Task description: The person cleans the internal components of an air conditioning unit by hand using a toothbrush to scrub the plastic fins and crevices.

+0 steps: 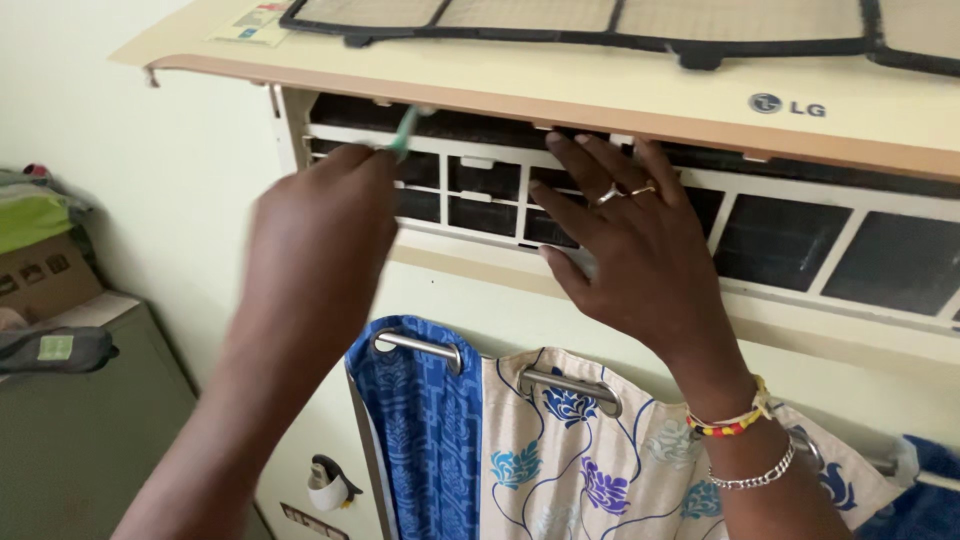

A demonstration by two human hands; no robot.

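A wall-mounted air conditioner [640, 290] has its cream front cover [560, 80] lifted up, showing the dark grille behind white ribs. My left hand [320, 230] grips a thin green-handled tool [405, 130], blurred, with its tip near the top left of the grille. My right hand [620, 245], wearing rings and wrist bracelets, lies flat with spread fingers against the white ribs at the middle of the unit. What sort of tool the green handle belongs to cannot be made out.
Black mesh filters [600, 20] rest on the raised cover. Below the unit hang a blue patterned curtain [425, 430] and a cream flowered curtain [570, 450] on a metal rod. A grey cabinet [80, 430] with a cardboard box [40, 275] and clothes stands at left.
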